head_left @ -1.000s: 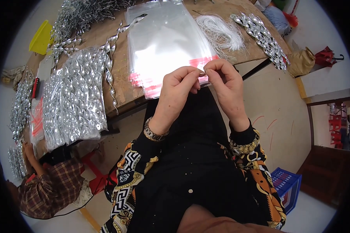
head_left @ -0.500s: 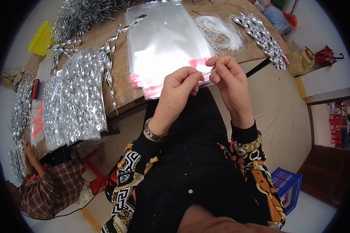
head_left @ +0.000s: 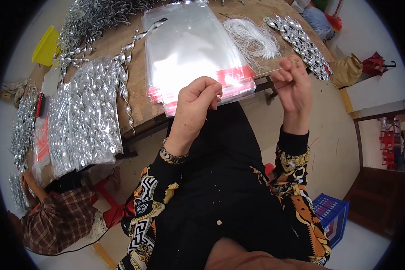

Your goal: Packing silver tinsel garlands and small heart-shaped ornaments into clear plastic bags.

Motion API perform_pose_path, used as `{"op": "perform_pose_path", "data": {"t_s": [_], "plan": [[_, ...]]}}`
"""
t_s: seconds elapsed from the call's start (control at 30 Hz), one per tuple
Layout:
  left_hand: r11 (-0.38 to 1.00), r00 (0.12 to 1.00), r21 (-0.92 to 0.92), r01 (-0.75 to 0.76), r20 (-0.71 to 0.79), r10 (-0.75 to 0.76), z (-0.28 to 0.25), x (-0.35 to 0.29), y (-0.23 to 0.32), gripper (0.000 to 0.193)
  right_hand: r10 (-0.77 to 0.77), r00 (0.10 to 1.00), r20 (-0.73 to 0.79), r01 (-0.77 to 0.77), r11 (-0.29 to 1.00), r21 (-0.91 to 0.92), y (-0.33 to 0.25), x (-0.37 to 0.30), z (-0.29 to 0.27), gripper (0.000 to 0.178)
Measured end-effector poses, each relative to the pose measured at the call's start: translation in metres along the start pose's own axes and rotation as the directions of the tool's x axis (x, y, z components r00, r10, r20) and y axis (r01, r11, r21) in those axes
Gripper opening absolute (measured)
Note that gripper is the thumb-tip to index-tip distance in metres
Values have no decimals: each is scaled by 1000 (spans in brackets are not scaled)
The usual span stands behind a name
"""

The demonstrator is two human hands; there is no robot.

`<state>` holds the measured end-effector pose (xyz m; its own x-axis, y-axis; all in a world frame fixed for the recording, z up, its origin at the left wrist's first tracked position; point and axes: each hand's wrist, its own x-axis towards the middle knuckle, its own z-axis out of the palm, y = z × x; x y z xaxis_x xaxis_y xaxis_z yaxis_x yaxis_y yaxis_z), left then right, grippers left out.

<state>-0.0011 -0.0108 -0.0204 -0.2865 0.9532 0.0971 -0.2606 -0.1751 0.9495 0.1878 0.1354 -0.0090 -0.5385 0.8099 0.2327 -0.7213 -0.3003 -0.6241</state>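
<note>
A thin white string (head_left: 266,72) runs taut from the fingertips of my right hand (head_left: 294,90) toward my left hand (head_left: 192,112). My right hand is closed in a pinch on it, raised past the table's near edge. The left fingers are also pinched together; the string fades against the bright plastic before reaching them, and a short end seems to hang below. Both hands are in front of a stack of clear plastic bags (head_left: 184,49) with red-pink edges. Behind the right hand lies a loose bundle of white strings (head_left: 252,38).
Twisted silver ornaments lie in a bagged pile (head_left: 83,112) on the left and a smaller pile (head_left: 303,45) on the right of the wooden table (head_left: 141,105). A yellow basin (head_left: 46,47) stands far left. Another person (head_left: 60,220) works at lower left. A blue crate (head_left: 333,216) stands lower right.
My right hand has moved away to the right and slightly up, drawing the string out between the hands. My left hand has shifted slightly left and stays pinched.
</note>
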Motion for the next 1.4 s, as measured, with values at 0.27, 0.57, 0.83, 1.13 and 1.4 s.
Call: {"op": "perform_pose_path", "data": {"t_s": [0.27, 0.57, 0.83, 1.13, 1.4], "plan": [[998, 997, 51, 29, 73, -33, 12, 2, 4, 15, -8, 996, 84, 30, 966, -258, -2, -6, 29, 5], [998, 980, 20, 54, 190, -57, 34, 4, 17, 13, 6, 997, 74, 28, 893, -450, 4, -13, 65, 9], [998, 990, -33, 53, 130, -48, 29, 3, 17, 11, 40, 999, 37, -18, 887, -462, 7, -11, 66, 15], [998, 985, -55, -16, 173, 26, 10, -4, 8, 13, -45, 997, 56, 54, 982, -182, -10, 13, 34, 12], [993, 968, -17, 113, 226, -106, 21, -2, 20, 15, 55, 994, 92, -24, 952, -304, 5, 0, 66, 13]]}}
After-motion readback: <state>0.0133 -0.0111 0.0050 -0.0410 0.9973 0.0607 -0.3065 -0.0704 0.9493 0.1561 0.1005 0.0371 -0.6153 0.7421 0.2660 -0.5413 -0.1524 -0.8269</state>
